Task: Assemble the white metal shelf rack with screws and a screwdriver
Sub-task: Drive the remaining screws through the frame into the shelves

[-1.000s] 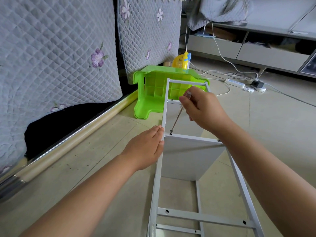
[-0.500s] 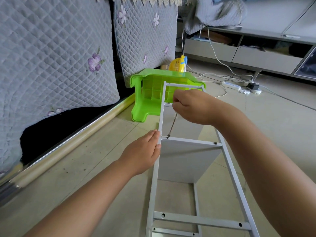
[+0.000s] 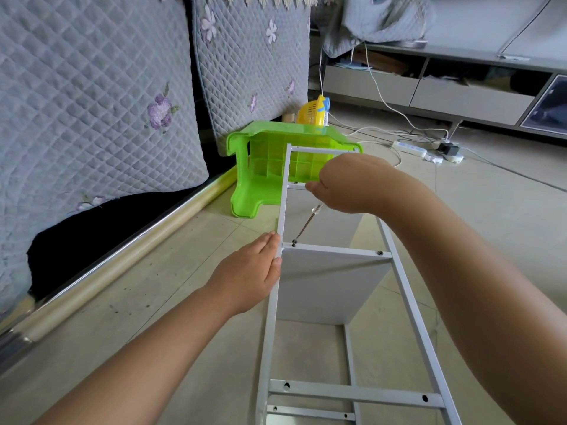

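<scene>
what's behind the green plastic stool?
Behind the green stool a yellow slotted plastic item pokes up beside a quilted grey cover. Its lower part is hidden by the stool, so I can't tell what it is.

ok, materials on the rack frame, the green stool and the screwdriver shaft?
Rack frame: looks like white painted or coated metal; thin square rails, punched holes, matte.
Green stool: moulded plastic, glossy, slightly translucent, ribbed grid underneath.
Screwdriver shaft: bare steel by its grey metallic shine; the handle is hidden in the right hand.
</scene>
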`<action>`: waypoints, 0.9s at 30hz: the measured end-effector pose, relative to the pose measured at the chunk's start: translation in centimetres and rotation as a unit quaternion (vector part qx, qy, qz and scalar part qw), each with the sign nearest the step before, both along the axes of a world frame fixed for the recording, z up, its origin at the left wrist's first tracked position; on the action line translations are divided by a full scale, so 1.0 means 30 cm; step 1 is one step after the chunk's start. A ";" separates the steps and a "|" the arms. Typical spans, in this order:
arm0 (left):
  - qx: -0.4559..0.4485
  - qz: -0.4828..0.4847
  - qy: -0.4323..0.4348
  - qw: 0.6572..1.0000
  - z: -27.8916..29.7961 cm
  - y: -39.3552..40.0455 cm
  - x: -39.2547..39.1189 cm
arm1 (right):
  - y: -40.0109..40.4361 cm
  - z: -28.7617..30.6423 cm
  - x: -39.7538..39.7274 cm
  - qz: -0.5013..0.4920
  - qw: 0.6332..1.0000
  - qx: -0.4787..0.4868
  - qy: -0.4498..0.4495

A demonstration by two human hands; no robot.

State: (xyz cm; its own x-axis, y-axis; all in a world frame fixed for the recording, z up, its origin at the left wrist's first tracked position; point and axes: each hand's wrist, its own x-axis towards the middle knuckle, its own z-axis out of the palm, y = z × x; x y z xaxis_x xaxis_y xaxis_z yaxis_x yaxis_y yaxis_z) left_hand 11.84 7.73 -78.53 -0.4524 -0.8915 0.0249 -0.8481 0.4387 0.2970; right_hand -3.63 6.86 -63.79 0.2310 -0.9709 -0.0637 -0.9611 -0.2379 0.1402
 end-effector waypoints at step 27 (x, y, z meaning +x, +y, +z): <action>0.011 -0.001 0.016 1.000 0.000 -0.002 -0.005 | 0.046 0.012 0.038 0.057 0.995 0.061 -0.056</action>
